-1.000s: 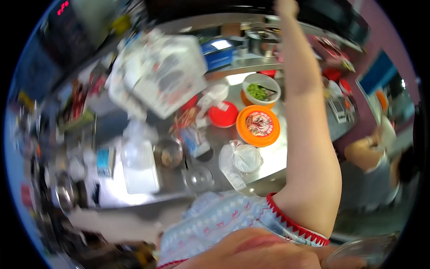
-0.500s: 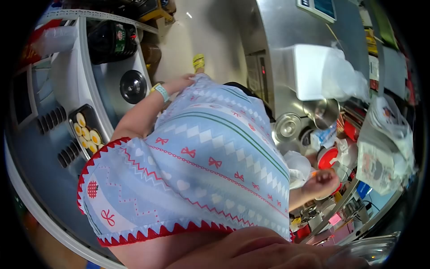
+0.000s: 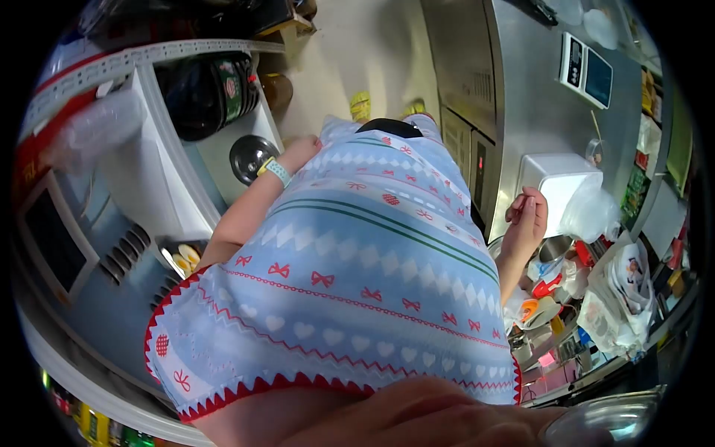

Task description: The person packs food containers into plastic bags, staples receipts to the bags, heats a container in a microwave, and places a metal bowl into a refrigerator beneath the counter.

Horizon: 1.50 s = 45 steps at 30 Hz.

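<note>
My left hand (image 3: 301, 153), with a light-coloured watch (image 3: 275, 171) at the wrist, is beside the front of my light blue patterned garment (image 3: 387, 246). Its fingers are mostly hidden behind the back of the hand, so whether they grip the cloth is unclear. On the other side, my right hand (image 3: 527, 212) hangs in the air with loosely bent fingers and nothing in them. It is nearest to a white box (image 3: 542, 167) on the metal counter (image 3: 525, 97). A clear plastic bag (image 3: 588, 212) lies against that box.
Halved eggs (image 3: 186, 258) sit in a dark tray at left. A dark round lid (image 3: 253, 159) and a large dark bottle (image 3: 205, 97) are on the shelving. A scale (image 3: 587, 71) stands on the right counter. Bags and pots crowd the lower right. Tiled floor (image 3: 350, 52) lies ahead.
My right hand has moved forward from the cluttered shelf to beside the white box. The view has shifted, showing both yellow shoes and the whole scale. My left hand stays by the garment.
</note>
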Tool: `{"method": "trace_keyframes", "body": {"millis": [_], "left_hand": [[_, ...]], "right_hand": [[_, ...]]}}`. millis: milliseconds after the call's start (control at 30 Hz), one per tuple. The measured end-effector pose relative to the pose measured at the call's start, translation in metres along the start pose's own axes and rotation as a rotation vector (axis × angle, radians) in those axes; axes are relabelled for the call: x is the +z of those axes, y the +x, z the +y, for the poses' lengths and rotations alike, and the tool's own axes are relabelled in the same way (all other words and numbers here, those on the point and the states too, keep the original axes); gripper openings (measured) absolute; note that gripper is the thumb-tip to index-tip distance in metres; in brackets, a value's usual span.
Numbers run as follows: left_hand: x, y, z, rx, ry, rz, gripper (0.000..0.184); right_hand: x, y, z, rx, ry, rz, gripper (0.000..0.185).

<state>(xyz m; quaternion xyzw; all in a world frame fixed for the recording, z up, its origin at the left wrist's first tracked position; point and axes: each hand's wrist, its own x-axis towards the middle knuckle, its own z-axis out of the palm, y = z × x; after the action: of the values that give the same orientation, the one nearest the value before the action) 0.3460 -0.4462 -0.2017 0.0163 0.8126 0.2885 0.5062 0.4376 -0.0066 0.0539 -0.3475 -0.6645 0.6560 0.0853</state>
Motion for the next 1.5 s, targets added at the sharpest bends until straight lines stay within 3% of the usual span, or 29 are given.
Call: {"method": "trace_keyframes", "body": {"millis": [100,167,300,367,400,467,533,633,667,767,867,933,1000,1033,1100,1200,1233,1333,1400,1467,1500], "left_hand": [[-0.017,0.008,0.012,0.057,-0.032,-0.023,0.043],[-0.015,0.06,-0.026,0.1,-0.082,-0.005,0.041],[-0.1,0.083,0.062,0.098,-0.019,-0.009,0.036],[-0.135,0.091,0.108,-0.052,0.019,0.213,0.033],[-0.153,0.106,0.124,-0.035,0.029,0.228,0.033],[-0.178,0.124,0.146,0.075,0.005,0.524,0.031],[-0.219,0.145,0.18,0.01,-0.099,0.502,0.031],[-0.281,0.176,0.227,0.148,-0.22,0.413,0.039],[-0.305,0.19,0.25,0.159,-0.399,0.354,0.042],[-0.379,0.214,0.343,0.244,-0.721,0.259,0.05],[-0.451,0.263,0.422,0.342,-0.815,0.148,0.058],[-0.487,0.285,0.474,0.336,-0.855,0.08,0.059],[-0.516,0.294,0.522,0.3,-0.928,-0.007,0.047],[-0.525,0.31,0.529,0.293,-0.917,-0.022,0.047],[-0.539,0.341,0.538,0.222,-0.947,-0.437,0.039],[-0.537,0.377,0.52,0.232,-0.91,-0.358,0.028],[-0.538,0.381,0.514,0.239,-0.897,-0.353,0.009],[-0.536,0.369,0.506,0.265,-0.99,-0.291,0.006],[-0.551,0.362,0.504,0.265,-0.958,-0.35,0.014],[-0.571,0.338,0.516,0.294,-1.117,-0.592,0.028],[-0.578,0.353,0.508,0.293,-1.128,-0.586,0.028]], "right_hand": [[0.011,0.04,-0.003,0.052,-0.02,0.024,0.018],[0.02,0.071,0.0,0.064,0.066,0.01,0.018],[0.045,0.154,-0.023,0.071,0.178,-0.01,0.021],[0.056,0.187,-0.041,0.078,0.172,-0.01,0.023],[0.065,0.21,-0.045,0.065,0.242,-0.074,0.026],[0.088,0.259,-0.064,0.134,0.346,-0.154,0.035],[0.116,0.304,-0.087,0.248,0.431,-0.209,0.047],[0.164,0.376,-0.096,0.333,0.563,-0.258,0.06],[0.183,0.401,-0.099,0.367,0.645,-0.275,0.068],[0.237,0.465,-0.111,0.448,0.8,-0.182,0.078],[0.278,0.521,-0.106,0.472,0.877,-0.157,0.086],[0.299,0.535,-0.112,0.43,0.867,-0.109,0.078],[0.32,0.545,-0.108,0.336,0.981,-0.072,0.06],[0.327,0.554,-0.098,0.42,1.054,0.059,0.042],[0.329,0.564,-0.078,0.366,1.022,0.171,0.039],[0.338,0.55,-0.08,0.29,1.014,0.291,0.038],[0.341,0.548,-0.075,0.297,1.038,0.291,0.038],[0.35,0.531,-0.1,0.237,1.021,0.313,0.037],[0.357,0.527,-0.116,0.161,0.961,0.326,0.035],[0.348,0.529,-0.102,0.183,0.958,0.337,0.031],[0.341,0.529,-0.096,0.185,1.003,0.316,0.028]]}}
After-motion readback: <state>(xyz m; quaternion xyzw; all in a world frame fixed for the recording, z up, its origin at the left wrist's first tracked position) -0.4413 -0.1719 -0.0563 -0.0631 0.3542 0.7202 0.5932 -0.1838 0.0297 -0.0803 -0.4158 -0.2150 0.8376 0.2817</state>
